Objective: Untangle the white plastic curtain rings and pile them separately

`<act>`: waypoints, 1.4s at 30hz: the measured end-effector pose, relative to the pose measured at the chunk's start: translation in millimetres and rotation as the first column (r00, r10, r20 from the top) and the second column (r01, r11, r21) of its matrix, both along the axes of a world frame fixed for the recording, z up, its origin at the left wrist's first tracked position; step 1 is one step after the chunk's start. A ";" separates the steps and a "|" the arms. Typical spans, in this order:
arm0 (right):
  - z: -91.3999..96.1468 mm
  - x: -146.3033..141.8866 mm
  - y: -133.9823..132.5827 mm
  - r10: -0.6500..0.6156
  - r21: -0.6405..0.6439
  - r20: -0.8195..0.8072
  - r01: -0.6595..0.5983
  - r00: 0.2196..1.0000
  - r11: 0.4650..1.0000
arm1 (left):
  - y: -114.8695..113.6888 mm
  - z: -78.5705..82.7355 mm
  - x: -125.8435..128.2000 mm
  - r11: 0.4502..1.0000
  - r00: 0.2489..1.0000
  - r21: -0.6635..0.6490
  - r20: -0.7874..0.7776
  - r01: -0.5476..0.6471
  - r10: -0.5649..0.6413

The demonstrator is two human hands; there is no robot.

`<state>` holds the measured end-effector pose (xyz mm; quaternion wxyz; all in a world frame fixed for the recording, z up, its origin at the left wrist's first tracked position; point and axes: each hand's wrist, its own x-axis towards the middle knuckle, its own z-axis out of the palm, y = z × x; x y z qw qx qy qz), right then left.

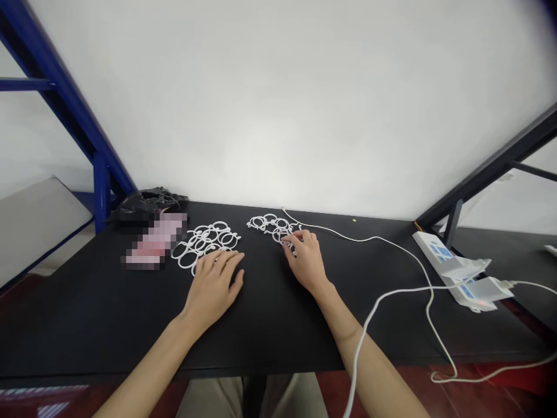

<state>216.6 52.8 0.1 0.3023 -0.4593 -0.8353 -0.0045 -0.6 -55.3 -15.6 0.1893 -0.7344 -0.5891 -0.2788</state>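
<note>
White plastic rings with small knobs, like curtain rings, lie in two groups on the black table [270, 307]. The left pile [204, 241] is the larger, its rings overlapping. My left hand [213, 284] rests at that pile's near edge, fingers apart and stretched out, covering part of the rings. The smaller group [270, 220] lies farther back, right of the middle. My right hand [307, 258] is at its near right end, with thumb and index finger drawn together on a white ring [277, 235]. Its fingers partly hide the rings there.
A pixelated pinkish item [159, 241] lies left of the large pile, before a black plastic bag [150, 200]. White power strips [452, 273] with plugs sit on the right. A white cable [369, 319] crosses over my right forearm. Blue frame bars [73, 110] rise at the left.
</note>
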 end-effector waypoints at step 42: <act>6.0 7.3 5.5 -0.025 -0.184 -0.122 0.002 0.992 0.983 | 5.5 4.1 -12.4 0.779 0.734 -0.355 0.284 -0.516 0.616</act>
